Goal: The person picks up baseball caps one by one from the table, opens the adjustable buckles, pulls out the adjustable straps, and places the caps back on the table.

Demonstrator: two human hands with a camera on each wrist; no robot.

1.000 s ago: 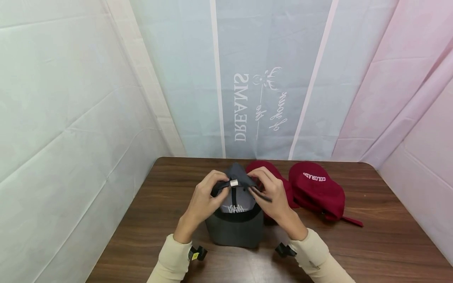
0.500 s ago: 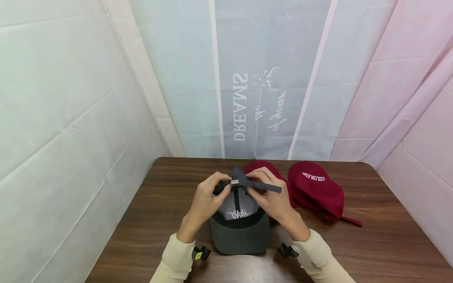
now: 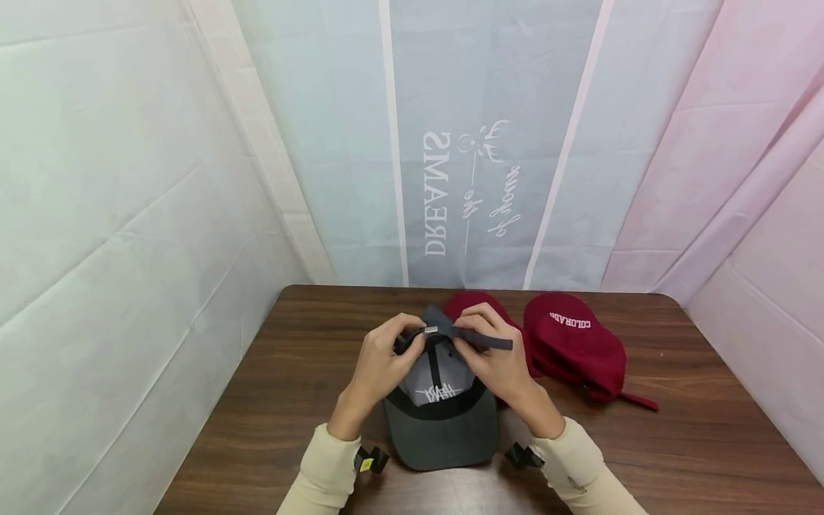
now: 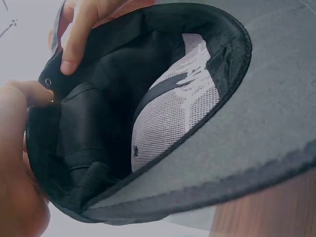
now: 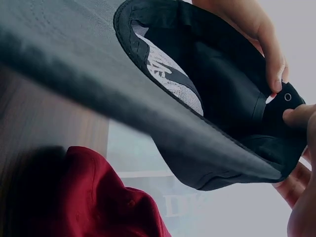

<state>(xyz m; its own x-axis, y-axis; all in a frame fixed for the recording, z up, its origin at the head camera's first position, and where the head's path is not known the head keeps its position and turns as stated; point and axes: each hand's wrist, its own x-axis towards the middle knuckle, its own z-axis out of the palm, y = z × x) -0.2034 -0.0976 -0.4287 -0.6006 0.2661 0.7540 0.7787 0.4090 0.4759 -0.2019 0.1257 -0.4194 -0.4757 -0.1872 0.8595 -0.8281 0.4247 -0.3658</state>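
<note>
Grey and upturned, the cap (image 3: 443, 418) sat brim-forward on the wooden tabletop (image 3: 676, 443), its back strap (image 3: 479, 337) raised between both hands. The left hand (image 3: 380, 365) pinched the strap's end at the metal buckle (image 3: 430, 330); the right hand (image 3: 492, 357) had its fingers (image 3: 473, 315) curled over the strap beside the buckle, the loose end poking out rightward. Two maroon caps (image 3: 573, 343) lay just behind and to the right, three caps altogether. Pale pastel sheets (image 3: 129, 179) walled the tabletop in.

Nearer red cap (image 3: 479, 309) mostly hidden behind the hands, grey cap's brim (image 5: 59, 64) blurred in right wrist view
</note>
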